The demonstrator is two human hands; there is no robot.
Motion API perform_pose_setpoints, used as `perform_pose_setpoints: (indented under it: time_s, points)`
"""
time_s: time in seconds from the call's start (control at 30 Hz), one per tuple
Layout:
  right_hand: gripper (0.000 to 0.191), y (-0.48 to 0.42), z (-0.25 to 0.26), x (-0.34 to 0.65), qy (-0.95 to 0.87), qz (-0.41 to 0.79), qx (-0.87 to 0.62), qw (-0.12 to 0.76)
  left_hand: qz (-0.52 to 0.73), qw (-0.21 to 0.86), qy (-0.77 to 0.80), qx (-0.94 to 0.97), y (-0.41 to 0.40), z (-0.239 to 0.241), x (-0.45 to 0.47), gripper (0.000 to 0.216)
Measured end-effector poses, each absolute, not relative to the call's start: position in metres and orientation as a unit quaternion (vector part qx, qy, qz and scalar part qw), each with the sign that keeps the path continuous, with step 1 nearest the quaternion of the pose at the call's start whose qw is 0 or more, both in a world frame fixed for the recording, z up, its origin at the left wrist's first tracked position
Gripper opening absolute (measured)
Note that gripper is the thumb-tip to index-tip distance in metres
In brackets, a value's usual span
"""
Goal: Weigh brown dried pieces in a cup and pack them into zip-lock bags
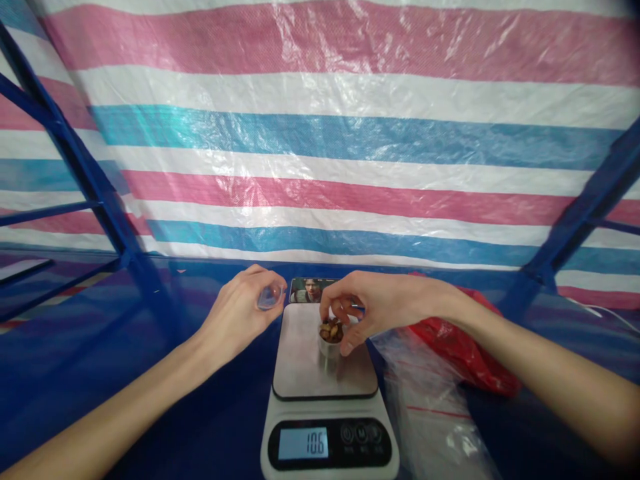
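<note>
Both bare forearms reached forward from the lower corners, angled inward toward each other. The left hand [240, 313] was raised a little, its fingers curled closed around a small clear lid [270, 295] pinched near the fingertips, wrist nearly straight. The right hand [380, 307] hovered palm down, wrist bent slightly, its thumb and fingers [350, 343] drawn together and pointing downward at the rim of a small cup [331, 340]. The hands stood near each other, not touching.
</note>
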State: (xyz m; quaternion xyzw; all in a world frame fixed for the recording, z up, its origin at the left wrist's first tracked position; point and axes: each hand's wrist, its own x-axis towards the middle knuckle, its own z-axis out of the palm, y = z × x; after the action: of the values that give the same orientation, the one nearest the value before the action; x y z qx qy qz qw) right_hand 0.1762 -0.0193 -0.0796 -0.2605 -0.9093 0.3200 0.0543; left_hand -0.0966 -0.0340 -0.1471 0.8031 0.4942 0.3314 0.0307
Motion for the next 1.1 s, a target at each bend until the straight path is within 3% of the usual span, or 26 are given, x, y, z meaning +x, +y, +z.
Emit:
perform_pose_setpoints:
  time_s: [0.23, 0.43, 0.57, 0.73, 1.0, 1.1]
  points:
    - [0.029, -0.020, -0.090, 0.166, -0.887, 0.362, -0.262, 0.118, 0.339, 0.026, 0.504, 0.794, -0.043, -0.143, -0.092, 0.007]
    - [0.034, -0.014, -0.106, 0.155, -0.802, 0.488, -0.237, 0.251, 0.341, 0.027, 0.502, 0.794, -0.051, -0.140, -0.082, 0.013]
    - [0.036, -0.013, -0.118, 0.146, -0.760, 0.508, -0.272, 0.300, 0.330, 0.012, 0.519, 0.788, -0.055, -0.140, -0.076, 0.013]
    - [0.034, -0.017, -0.124, 0.139, -0.783, 0.476, -0.261, 0.303, 0.316, 0.008, 0.541, 0.779, -0.057, -0.137, -0.074, 0.015]
    - [0.036, -0.030, -0.118, 0.130, -0.838, 0.320, -0.275, 0.346, 0.299, 0.002, 0.555, 0.776, -0.059, -0.136, -0.072, 0.013]
    - [0.028, -0.035, -0.113, 0.128, -0.861, 0.260, -0.276, 0.338, 0.295, 0.003, 0.554, 0.778, -0.059, -0.136, -0.072, 0.014]
